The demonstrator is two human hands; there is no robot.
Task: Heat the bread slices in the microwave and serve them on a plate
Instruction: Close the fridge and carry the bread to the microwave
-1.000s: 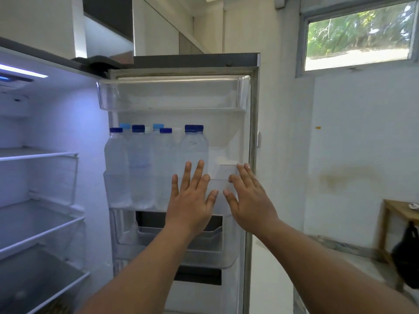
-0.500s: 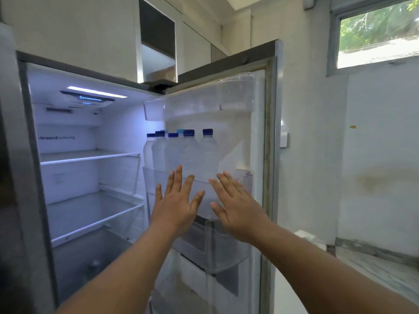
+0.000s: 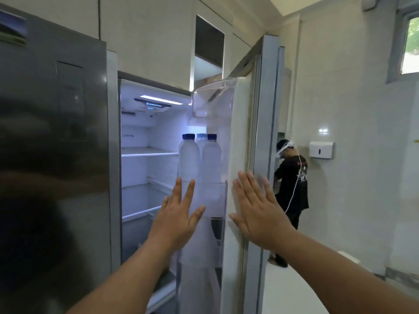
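Left hand [image 3: 175, 219]: flat, fingers spread, empty, raised before the clear door shelf [image 3: 209, 198] holding water bottles [image 3: 199, 156]. Right hand [image 3: 254, 209]: flat, fingers spread, empty, palm against the fridge door [image 3: 238, 137]. Bread slices, microwave, plate: none in view; lit fridge interior [image 3: 147, 168] with bare shelves.

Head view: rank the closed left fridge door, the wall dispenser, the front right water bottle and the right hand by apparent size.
1. closed left fridge door
2. right hand, inflated by nearness to the camera
3. front right water bottle
4. wall dispenser, far off, so it looks smallest
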